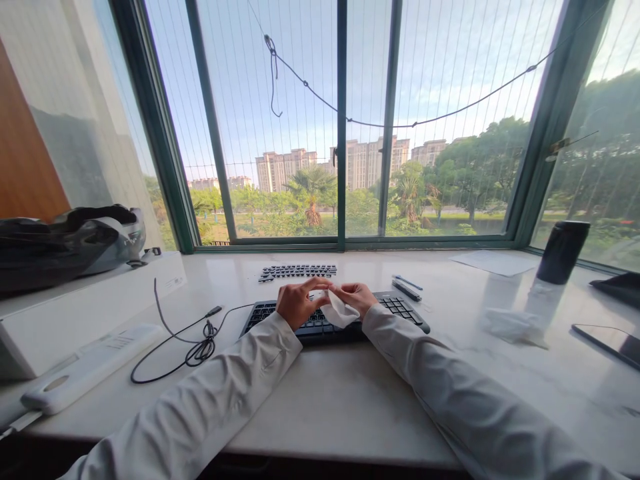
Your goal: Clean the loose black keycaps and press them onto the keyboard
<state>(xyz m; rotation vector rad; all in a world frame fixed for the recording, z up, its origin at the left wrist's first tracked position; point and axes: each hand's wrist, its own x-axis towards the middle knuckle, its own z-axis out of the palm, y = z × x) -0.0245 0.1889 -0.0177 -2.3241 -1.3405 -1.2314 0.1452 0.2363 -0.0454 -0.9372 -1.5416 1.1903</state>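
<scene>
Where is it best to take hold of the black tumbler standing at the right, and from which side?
Grip the black tumbler around its middle, coming from its left. It stands upright and round, and the countertop on that side is open; a dark flat device lies to its right.

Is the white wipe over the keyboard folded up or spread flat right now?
Crumpled, not spread: the small white cloth wipe hangs bunched between the left hand and right hand, above the black computer keyboard.

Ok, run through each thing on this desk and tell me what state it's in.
Left hand: pinching the white wipe.
Right hand: pinching the white wipe.
White wipe: crumpled, held over the keyboard.
Keyboard: flat on the desk.
Cable: loosely coiled, unplugged.
Black tumbler: upright, lid on.
Phone: screen dark.
</scene>
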